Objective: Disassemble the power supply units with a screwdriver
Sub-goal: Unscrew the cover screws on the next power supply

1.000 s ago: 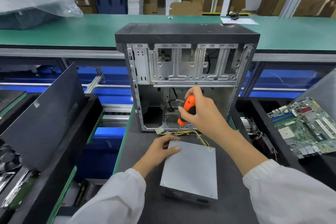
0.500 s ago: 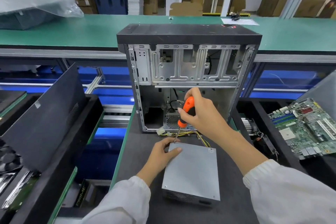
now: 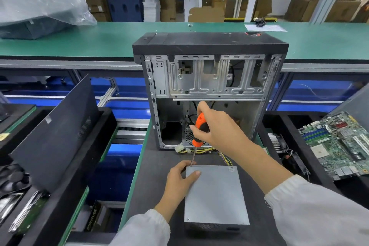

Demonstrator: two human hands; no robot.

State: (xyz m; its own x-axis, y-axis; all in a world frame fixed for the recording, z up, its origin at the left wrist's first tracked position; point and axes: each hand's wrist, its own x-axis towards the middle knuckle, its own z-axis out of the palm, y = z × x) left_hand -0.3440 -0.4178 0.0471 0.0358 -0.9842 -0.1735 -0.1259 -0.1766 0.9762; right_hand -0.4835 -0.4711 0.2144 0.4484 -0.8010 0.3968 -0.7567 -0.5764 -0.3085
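The grey power supply unit lies flat on the dark counter nearest me. My left hand grips its far left corner, thumb on top. At that corner my right hand wraps the orange screwdriver; its tip is hidden behind my fingers. Beyond the unit stands the open computer case, its yellow wires partly hidden.

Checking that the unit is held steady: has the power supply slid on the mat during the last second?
No. The power supply keeps its place below the open case; only the camera shifted.
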